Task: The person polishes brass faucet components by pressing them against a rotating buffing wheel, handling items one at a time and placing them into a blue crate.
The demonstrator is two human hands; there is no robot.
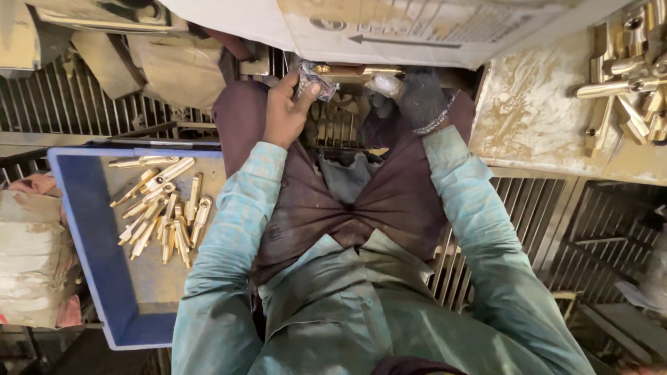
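My left hand point(286, 107) holds a crumpled cloth point(314, 80) around one end of a long brass part point(351, 70), which lies level above my knees. My right hand point(417, 97), in a dark glove with a bracelet at the wrist, grips the other end, where a shiny tip point(384, 85) shows. Both hands sit just below the edge of a white machine cover point(417, 31). Part of the brass piece is hidden under that cover.
A blue tray point(97, 236) at my left holds several brass parts point(163, 208). More brass pieces point(629, 76) are piled on a stained surface at upper right. A metal grating point(535, 222) covers the floor. Sacks and bundles point(31, 257) lie at far left.
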